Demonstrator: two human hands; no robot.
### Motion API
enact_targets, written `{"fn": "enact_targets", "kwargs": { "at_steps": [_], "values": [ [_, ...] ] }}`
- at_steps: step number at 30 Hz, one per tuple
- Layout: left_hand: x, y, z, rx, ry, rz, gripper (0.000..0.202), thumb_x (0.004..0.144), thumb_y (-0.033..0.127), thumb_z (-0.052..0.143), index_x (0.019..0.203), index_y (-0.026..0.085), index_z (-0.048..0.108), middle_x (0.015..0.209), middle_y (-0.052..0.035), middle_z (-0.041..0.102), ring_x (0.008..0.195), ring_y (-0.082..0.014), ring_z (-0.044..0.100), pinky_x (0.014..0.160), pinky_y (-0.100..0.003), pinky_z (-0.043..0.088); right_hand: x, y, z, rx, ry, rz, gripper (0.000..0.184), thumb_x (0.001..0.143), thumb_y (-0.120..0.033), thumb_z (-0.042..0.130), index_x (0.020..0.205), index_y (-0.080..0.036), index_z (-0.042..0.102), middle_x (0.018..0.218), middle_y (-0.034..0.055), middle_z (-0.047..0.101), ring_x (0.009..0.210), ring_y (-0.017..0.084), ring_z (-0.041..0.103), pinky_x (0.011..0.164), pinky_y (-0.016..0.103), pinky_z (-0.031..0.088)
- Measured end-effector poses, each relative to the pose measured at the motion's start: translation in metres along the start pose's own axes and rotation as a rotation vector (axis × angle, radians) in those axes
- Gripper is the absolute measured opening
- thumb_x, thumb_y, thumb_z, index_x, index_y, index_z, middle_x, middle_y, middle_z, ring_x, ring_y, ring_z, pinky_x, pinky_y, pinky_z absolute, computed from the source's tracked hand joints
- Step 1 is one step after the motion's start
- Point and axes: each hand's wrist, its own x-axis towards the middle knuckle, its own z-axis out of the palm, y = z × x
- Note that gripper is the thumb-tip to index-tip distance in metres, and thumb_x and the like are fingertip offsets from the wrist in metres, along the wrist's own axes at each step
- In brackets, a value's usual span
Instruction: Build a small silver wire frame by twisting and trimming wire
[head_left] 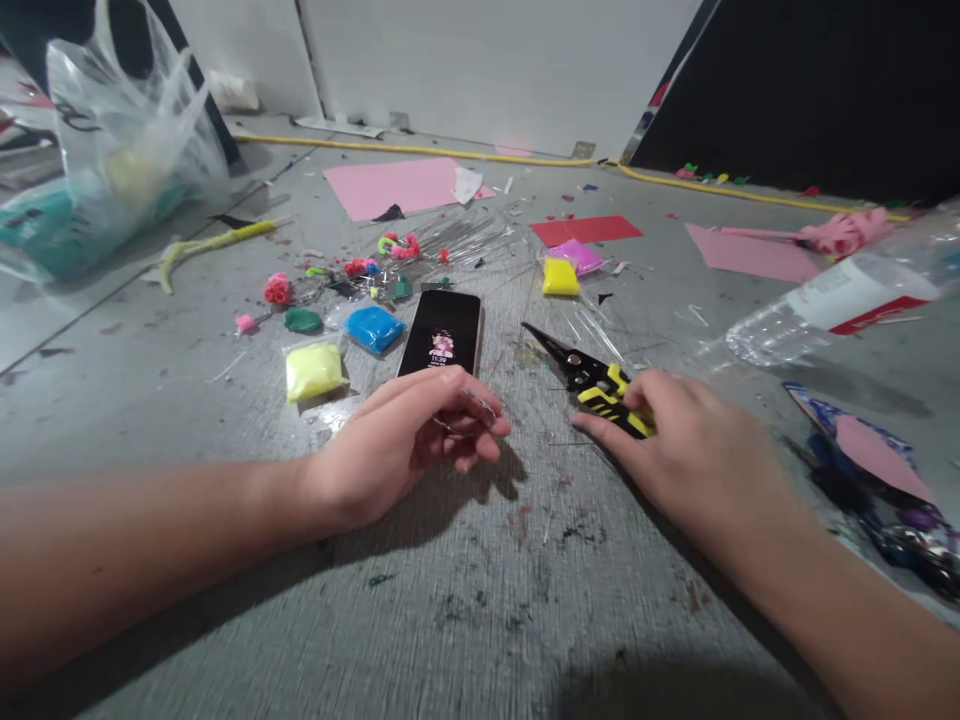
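Observation:
My left hand (pixel 420 425) is closed, palm turned inward, with a thin twisted silver wire loop (pixel 480 402) in its curled fingers. Just beyond it lies a smartphone (pixel 442 325) with its screen lit. On the right, my right hand (pixel 675 420) has thumb and fingers around the black and yellow handles of a pair of pliers (pixel 592 385). The pliers' dark pointed jaws face up and to the left, over the table. Short thin wires lie beside the pliers. Part of the handles is hidden under my right hand.
Clay packets, pale yellow (pixel 313 372), blue (pixel 375 329) and bright yellow (pixel 560 277), lie past my hands. Behind them are a wire bundle (pixel 472 240), pink paper (pixel 397 188) and red paper (pixel 586 231). A plastic bottle (pixel 832 300) lies right; a plastic bag (pixel 127 150) stands left.

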Motion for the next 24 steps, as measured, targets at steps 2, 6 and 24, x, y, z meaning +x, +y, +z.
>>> {"fn": "enact_targets", "kwargs": {
  "at_steps": [2,6,24],
  "values": [
    [0.001,0.001,0.002,-0.028,0.013,-0.021,0.031,0.089,0.038,0.063,0.082,0.01,0.073,0.08,-0.01,0.074,0.066,-0.0149,0.065,0.057,-0.025,0.046,0.001,0.002,0.002,0.001,-0.008,0.017,0.036,0.096,-0.053,0.058,0.081,-0.021,0.052,0.075,0.0058,0.059,0.064,0.02,0.052,0.057,0.031,0.034],
    [0.0,0.0,0.003,-0.031,0.037,-0.036,0.025,0.09,0.03,0.062,0.094,0.01,0.076,0.09,-0.0119,0.076,0.076,-0.0162,0.067,0.063,-0.025,0.049,0.002,0.001,0.001,-0.034,-0.017,-0.02,0.028,0.097,-0.043,0.058,0.083,-0.019,0.057,0.076,0.0082,0.06,0.069,0.023,0.054,0.061,0.035,0.038],
    [-0.013,-0.003,-0.005,1.009,-0.225,0.618,0.035,0.084,0.025,0.078,0.115,0.016,0.065,0.109,-0.0089,0.067,0.065,-0.0076,0.063,0.063,-0.021,0.056,-0.012,-0.071,-0.026,1.079,-0.383,0.126,0.011,0.094,-0.027,0.059,0.088,-0.019,0.066,0.084,0.003,0.073,0.073,0.015,0.066,0.063,0.027,0.052]
  ]
}}
